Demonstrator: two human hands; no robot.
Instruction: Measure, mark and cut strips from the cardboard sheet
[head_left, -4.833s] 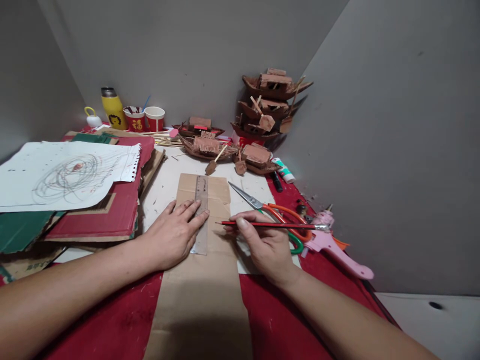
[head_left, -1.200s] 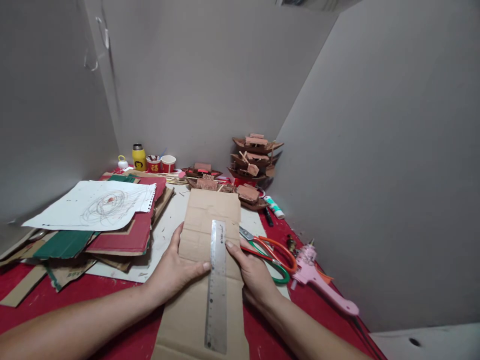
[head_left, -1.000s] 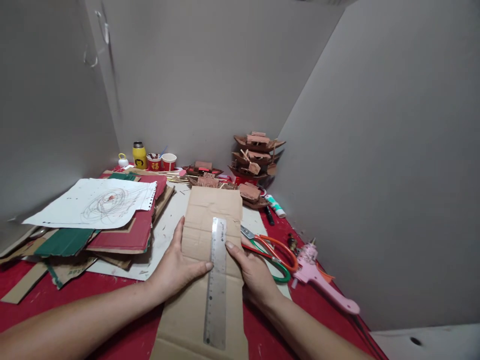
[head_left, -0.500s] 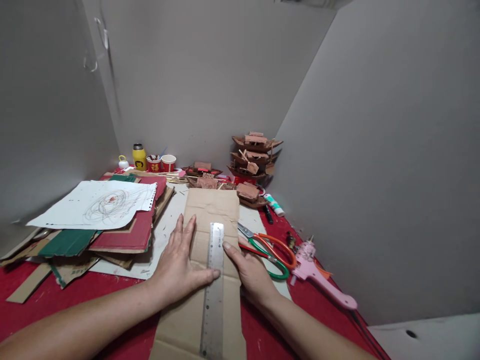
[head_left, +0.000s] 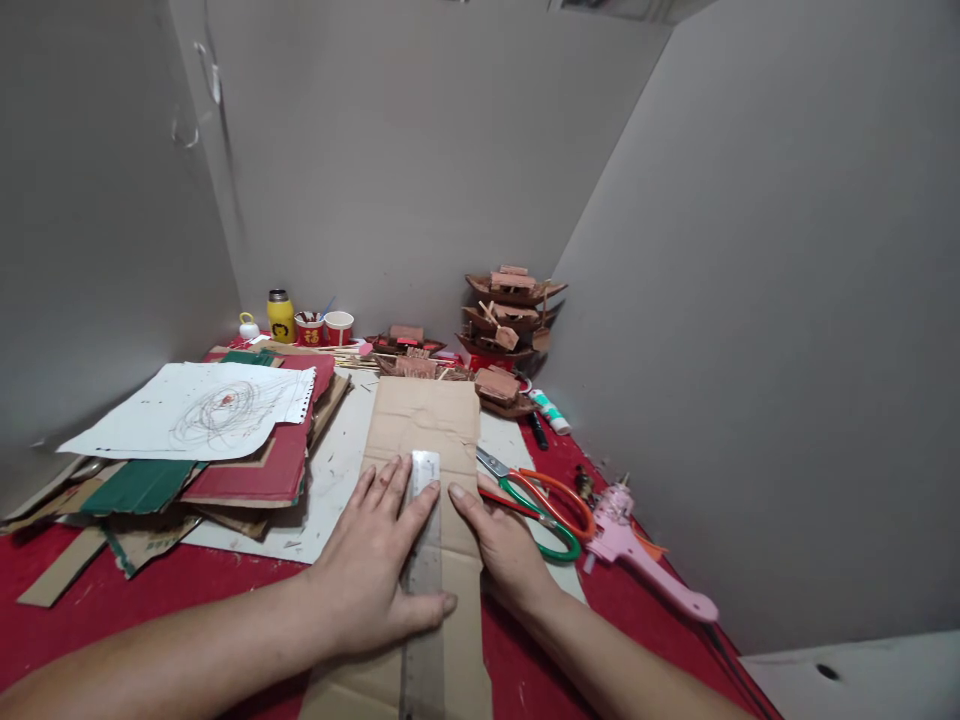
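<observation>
A long piece of brown cardboard [head_left: 422, 412] lies lengthwise before me, marked by several cross creases. On it rests a steel ruler [head_left: 427, 535], pointing away from me. My left hand [head_left: 375, 565] is open with fingers spread, pressing on the ruler and the cardboard to its left; the thumb reaches across the ruler. At the cardboard's right edge, my right hand [head_left: 510, 550] grips the sheet, thumb on top and other fingers hidden underneath. Just beyond that hand are green-handled scissors [head_left: 559, 540] and orange-handled scissors [head_left: 574, 505].
Cardboard pieces [head_left: 262, 480] are stacked at left under a scribbled paper [head_left: 217, 405]. Model wooden boats [head_left: 514, 290] stand at the back, near a yellow bottle [head_left: 280, 316] and paper cups [head_left: 339, 328]. A pink glue gun [head_left: 645, 570] lies right, by a grey wall.
My left hand has shifted its fingers onto the ruler, with the thumb now lower. The ruler's far end sits slightly further left. My right hand stays at the cardboard edge.
</observation>
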